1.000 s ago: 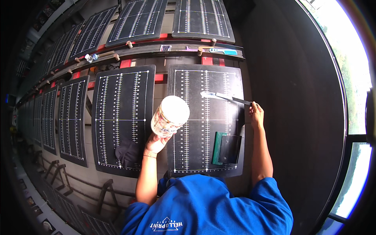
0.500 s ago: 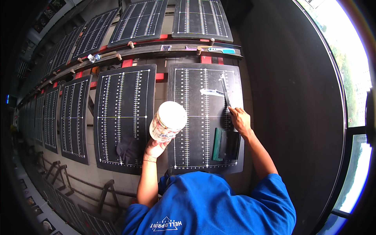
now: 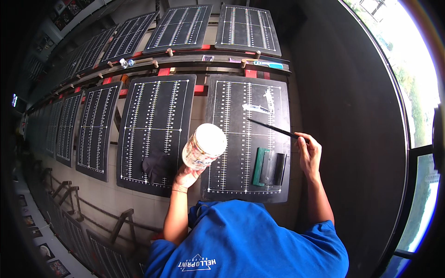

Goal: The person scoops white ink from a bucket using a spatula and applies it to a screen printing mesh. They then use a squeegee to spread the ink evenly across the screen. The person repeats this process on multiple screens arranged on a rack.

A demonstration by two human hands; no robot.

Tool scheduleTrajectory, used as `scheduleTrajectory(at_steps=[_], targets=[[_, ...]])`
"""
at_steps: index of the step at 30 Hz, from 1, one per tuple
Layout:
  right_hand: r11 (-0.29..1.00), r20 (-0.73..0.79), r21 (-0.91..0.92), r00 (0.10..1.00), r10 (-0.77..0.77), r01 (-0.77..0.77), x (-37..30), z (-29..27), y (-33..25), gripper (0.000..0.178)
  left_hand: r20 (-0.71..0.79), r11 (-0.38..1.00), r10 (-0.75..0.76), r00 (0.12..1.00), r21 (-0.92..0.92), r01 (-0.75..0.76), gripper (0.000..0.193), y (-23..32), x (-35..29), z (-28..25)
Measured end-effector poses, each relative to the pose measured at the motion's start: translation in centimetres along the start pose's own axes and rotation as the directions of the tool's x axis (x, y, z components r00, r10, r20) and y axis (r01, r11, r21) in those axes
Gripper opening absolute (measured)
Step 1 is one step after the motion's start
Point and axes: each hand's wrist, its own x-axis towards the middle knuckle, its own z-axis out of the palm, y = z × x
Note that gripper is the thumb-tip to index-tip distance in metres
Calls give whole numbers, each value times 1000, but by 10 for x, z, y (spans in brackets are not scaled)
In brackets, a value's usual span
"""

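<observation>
My left hand is wrapped round the lower part of a white plastic tub, held tilted above the gap between two dark boards. Its pale top faces up, and smears mark its side. In my right hand is a long, thin black spatula, pointing left over the board in front of me. White paste lies on the upper right of that board in one sideways streak and one upright smear. A squeegee with a green edge and black blades rests at the board's lower right.
A crumpled dark cloth lies on the neighbouring board to the left. Behind runs a dark rail with wooden pegs, a blue-handled brush and a small bottle. More marked boards stand beyond. A dark wall bounds the right.
My right hand has drawn back rightwards and lifted the spatula off the paste, swinging its tip down and left. The upright smear is now uncovered. My left hand still holds the tub.
</observation>
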Motion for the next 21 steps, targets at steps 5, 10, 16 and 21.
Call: scheduleTrajectory(at_steps=[5, 10, 16, 21], targets=[[986, 291, 113, 945, -151, 123, -2, 21, -65, 14, 24, 999, -51, 998, -5, 51, 101, -9, -13, -3], [829, 494, -116, 756, -429, 547, 3, 58, -82, 11, 85, 994, -99, 991, 58, 94, 94, -17, -23, 9], [984, 559, -157, 829, 19, 83, -9, 64, -68, 21, 105, 986, -121, 987, 132, 106, 98, -22, -35, 24], [869, 509, 246, 820, 261, -430, -18, 61, -11, 21, 86, 989, -92, 992, 124, 81, 100, -35, -41, 23]])
